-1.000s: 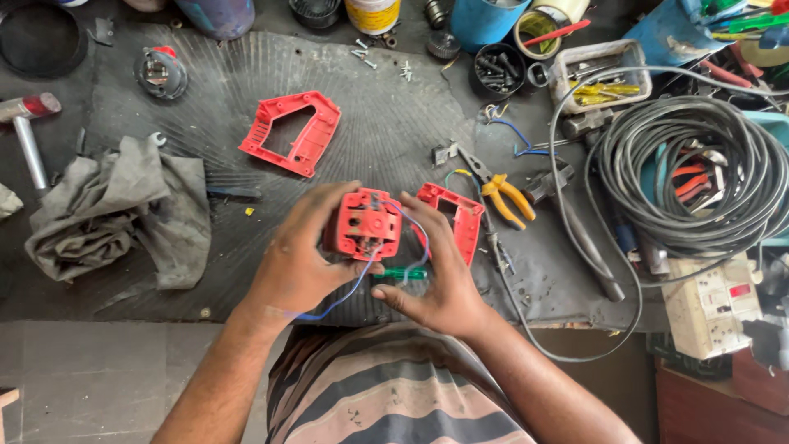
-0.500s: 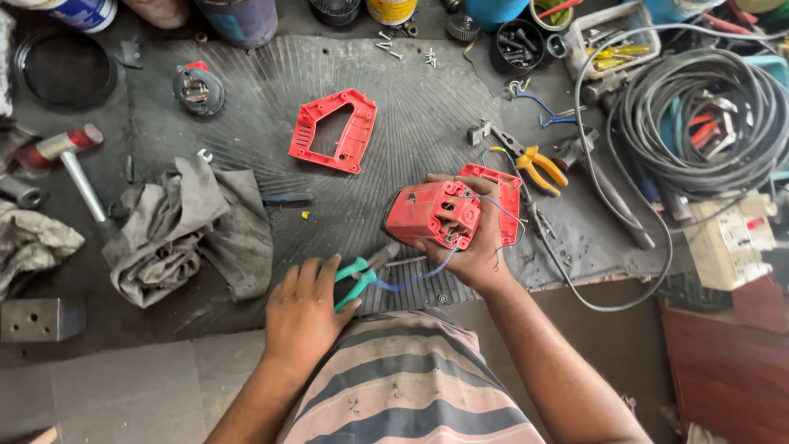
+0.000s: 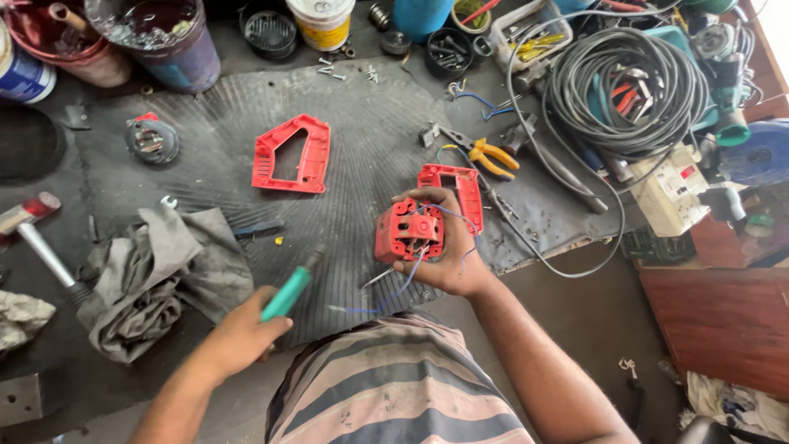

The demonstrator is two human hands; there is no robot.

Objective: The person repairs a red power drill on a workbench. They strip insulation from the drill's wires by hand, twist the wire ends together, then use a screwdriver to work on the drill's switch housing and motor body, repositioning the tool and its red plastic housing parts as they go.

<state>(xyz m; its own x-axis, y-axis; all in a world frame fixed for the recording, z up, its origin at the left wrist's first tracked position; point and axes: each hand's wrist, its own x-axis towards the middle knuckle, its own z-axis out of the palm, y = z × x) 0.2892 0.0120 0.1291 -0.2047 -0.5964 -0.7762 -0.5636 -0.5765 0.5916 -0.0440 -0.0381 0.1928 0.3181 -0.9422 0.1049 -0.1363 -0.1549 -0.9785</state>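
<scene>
One hand alone now grips the red plastic wired switch block (image 3: 409, 231) at frame centre: the right hand (image 3: 444, 247) wraps it, while the left hand (image 3: 238, 337) has dropped away lower left, fingers closed round a green-handled screwdriver (image 3: 289, 292).

Mat centre (image 3: 362, 164) open btwn hands, rag (image 3: 148, 279) left, pliers (image 3: 485, 154) right

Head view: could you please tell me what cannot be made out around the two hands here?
- Head view: the green-handled tool in the left hand is motion-blurred; its tip cannot be seen.
- The red part in the right hand: its far side is covered by fingers.
- Where the blue wire attaches is too small to tell.
- The hammer is cut off by the left edge.
</scene>
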